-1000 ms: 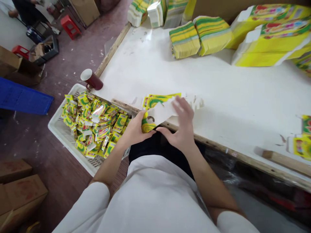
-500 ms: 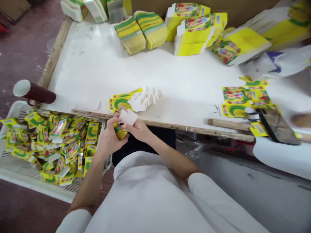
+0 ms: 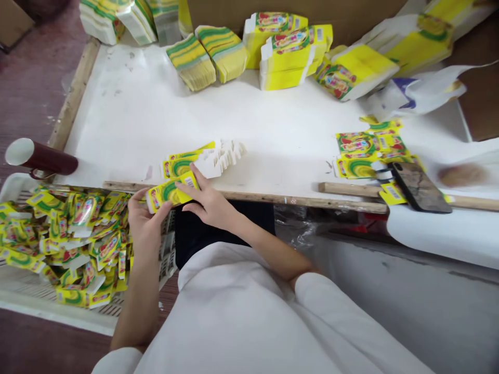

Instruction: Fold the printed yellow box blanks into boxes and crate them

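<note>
Held low over the table's front edge is a small yellow carton [image 3: 167,194] with green print and a barcode at its right end. My left hand [image 3: 146,221] grips its left end between thumb and fingers. At the barcode end, the fingers of my right hand [image 3: 210,203] are closed about the carton. Just beyond it, a fanned pile of cartons [image 3: 210,165] lies on the white table, yellow faces at the left and white flaps at the right. Below and left of my hands, a white plastic crate [image 3: 58,317] holds a heap of similar small cartons [image 3: 83,244].
Stacks of cartons [image 3: 210,57] and bigger yellow bundles [image 3: 290,65] line the table's back. A maroon mug [image 3: 52,158] lies at the left edge. More flat cartons [image 3: 358,145], a phone [image 3: 421,188] and a wooden strip [image 3: 351,190] are at the right. A blurred hand [image 3: 463,174] shows there.
The carton has turned from white flaps up to its printed side up, stretched lengthwise between my hands. My left hand has moved left. The whole view has shifted slightly.
</note>
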`<state>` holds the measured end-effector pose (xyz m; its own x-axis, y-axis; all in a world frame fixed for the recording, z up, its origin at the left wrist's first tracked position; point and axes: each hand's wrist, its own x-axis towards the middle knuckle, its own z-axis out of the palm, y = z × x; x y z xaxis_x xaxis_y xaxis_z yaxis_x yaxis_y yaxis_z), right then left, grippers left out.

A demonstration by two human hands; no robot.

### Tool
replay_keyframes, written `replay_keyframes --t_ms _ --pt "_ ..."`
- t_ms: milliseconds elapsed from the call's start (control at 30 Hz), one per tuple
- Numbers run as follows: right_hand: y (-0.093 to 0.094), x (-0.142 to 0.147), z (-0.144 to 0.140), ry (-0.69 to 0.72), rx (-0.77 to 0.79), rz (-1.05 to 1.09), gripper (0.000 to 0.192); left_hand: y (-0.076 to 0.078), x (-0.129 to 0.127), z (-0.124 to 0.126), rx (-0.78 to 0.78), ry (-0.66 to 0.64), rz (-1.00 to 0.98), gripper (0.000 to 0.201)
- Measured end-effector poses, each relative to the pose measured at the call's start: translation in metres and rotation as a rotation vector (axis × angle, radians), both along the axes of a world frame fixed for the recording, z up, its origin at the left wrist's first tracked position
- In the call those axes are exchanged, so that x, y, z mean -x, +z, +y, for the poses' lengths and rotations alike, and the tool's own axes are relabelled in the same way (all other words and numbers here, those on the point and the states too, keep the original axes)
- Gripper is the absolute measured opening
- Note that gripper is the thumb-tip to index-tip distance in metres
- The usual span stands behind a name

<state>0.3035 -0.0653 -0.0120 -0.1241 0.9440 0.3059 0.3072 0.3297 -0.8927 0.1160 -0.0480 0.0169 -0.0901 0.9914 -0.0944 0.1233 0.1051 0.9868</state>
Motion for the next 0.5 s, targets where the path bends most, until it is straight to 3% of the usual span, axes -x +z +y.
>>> replay_keyframes --t_ms 133,333,500 --pt "0.005 -0.003 -0.001 0.046 0.031 -0.116 0.033 0.007 0.001 0.001 0.002 0.049 -0.042 0.061" --pt "0.014 -0.025 0.002 0.182 0.003 -0.192 0.025 -0.001 0.006 0.005 0.073 0.068 -0.125 0.061" --pt "0.005 -0.012 0.004 -0.009 -0.067 0.043 0.021 -0.002 -0.005 0.000 0.101 -0.069 -0.158 0.052"
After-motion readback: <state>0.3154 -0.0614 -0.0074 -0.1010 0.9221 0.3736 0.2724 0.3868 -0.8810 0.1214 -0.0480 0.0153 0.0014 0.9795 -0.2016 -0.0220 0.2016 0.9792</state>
